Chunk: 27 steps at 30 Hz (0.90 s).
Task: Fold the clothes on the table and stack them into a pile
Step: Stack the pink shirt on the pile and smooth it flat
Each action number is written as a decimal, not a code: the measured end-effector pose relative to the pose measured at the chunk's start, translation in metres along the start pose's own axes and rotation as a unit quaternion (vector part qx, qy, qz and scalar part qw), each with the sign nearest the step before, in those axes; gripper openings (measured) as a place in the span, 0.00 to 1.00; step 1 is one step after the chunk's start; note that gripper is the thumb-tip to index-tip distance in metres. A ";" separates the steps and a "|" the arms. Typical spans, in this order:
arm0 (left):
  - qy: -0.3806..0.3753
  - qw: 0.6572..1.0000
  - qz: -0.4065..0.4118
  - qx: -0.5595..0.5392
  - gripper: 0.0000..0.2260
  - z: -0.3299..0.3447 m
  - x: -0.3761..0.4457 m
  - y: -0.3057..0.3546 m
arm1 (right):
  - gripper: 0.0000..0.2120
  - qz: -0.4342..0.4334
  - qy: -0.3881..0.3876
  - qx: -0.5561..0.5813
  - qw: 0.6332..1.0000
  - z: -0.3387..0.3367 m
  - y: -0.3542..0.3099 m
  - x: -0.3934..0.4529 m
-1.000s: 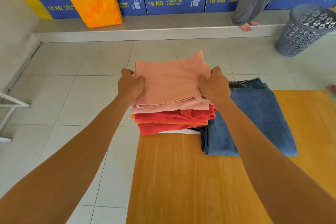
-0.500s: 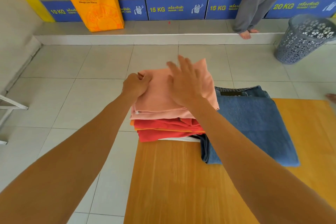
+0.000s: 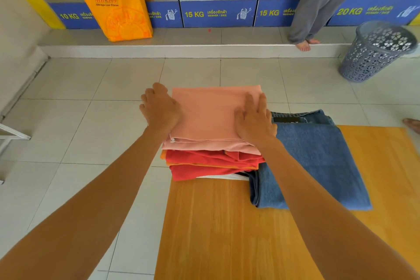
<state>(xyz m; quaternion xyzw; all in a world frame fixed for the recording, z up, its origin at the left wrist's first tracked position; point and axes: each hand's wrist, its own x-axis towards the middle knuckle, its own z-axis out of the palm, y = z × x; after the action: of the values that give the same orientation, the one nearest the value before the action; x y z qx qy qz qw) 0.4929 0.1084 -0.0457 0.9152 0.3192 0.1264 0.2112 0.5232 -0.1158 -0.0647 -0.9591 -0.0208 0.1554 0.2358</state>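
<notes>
A folded peach-pink garment [image 3: 211, 116] lies on top of a pile at the far left corner of the wooden table [image 3: 227, 229]. Under it are folded red and orange clothes [image 3: 211, 163] and a white piece at the bottom. My left hand [image 3: 159, 109] rests on the pile's left edge, fingers curled over it. My right hand [image 3: 254, 118] lies flat on the pink garment's right side, fingers spread. Folded blue jeans [image 3: 318, 161] lie beside the pile to the right, touching it.
Washing machines line the back wall on a raised step. An orange shopping bag [image 3: 120, 13] stands on the step at the left. A person in grey [image 3: 318, 2] stands barefoot there. A grey laundry basket [image 3: 375, 50] stands on the tiled floor at right.
My right hand went from gripping the pink garment's right edge, across its middle, to lying flat on its right side. The garment's top now lies flatter and squarer. My left hand stayed at the left edge.
</notes>
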 end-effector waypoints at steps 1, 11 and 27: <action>0.031 0.997 0.066 0.016 0.14 -0.003 -0.012 0.005 | 0.29 0.000 0.004 0.019 1.000 -0.001 0.000 -0.002; -0.136 0.961 0.234 0.056 0.25 0.038 -0.077 0.007 | 0.10 0.020 0.189 0.050 0.980 -0.033 0.005 -0.045; -0.140 0.925 0.346 -0.071 0.16 0.014 -0.103 -0.013 | 0.15 0.045 0.055 0.295 0.953 -0.032 0.033 -0.093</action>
<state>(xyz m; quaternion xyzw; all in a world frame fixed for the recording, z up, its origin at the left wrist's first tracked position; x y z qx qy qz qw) 0.4124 0.0475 -0.0740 0.9596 -0.0597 0.0846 0.2615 0.4439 -0.1700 -0.0258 -0.8539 0.0823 0.1127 0.5014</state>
